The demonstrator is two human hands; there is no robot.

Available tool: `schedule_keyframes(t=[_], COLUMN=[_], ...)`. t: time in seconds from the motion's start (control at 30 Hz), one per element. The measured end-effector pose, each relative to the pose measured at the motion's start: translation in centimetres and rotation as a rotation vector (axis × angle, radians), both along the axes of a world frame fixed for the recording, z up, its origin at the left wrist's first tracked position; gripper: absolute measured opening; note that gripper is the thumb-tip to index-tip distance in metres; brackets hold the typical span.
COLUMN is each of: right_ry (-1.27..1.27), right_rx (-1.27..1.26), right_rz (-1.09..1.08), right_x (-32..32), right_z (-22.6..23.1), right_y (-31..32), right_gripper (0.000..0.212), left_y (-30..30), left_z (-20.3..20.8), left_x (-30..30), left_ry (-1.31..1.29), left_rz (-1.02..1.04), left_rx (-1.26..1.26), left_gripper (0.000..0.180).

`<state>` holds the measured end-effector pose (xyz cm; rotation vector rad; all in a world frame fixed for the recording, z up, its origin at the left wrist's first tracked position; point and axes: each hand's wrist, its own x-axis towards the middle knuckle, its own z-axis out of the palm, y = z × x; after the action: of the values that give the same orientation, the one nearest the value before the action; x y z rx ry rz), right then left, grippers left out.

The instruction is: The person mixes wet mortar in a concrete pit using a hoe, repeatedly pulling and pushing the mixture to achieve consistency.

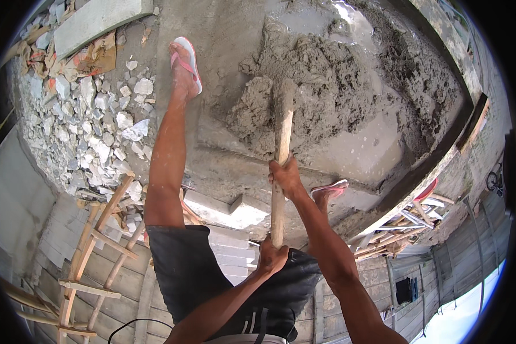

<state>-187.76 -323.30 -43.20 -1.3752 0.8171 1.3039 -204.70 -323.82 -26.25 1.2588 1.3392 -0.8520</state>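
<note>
Wooden handle (283, 132) in wrapped fingers (274, 171) of left hand (272, 256) and right hand (288, 176); wet mix (327, 80) on ground (212, 34), rubble (97, 123) toward left edge.

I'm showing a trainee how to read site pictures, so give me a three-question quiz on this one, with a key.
1. Which hand grips the wooden handle nearer the wet grey mix?
2. The left hand is:
(a) flat on the ground
(b) closed round the handle
(c) hanging empty
3. Fill in: the pale broken stones lie on the ____ side of the picture.

Key:
1. The right hand
2. b
3. left
</note>
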Motion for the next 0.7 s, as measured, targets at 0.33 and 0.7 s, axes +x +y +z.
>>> schedule_keyframes(t=[0.33, 0.7], right_ry=[-0.113, -0.1], right_rx=[-0.171, -0.209], right_rz=[-0.506, -0.662], right_x=[-5.9, -8.1], right_z=[4.0, 10.6], right_y=[-3.2, -2.0], right_gripper=[0.022, 0.011], left_y=[9.8, 13.8], left_z=[-3.9, -2.6], left_x=[-5.1, -8.6], left_ry=[0.08, 0.132], left_rz=[-0.764, -0.893], left_rx=[-0.075, -0.034], left_gripper=[0.04, 0.019])
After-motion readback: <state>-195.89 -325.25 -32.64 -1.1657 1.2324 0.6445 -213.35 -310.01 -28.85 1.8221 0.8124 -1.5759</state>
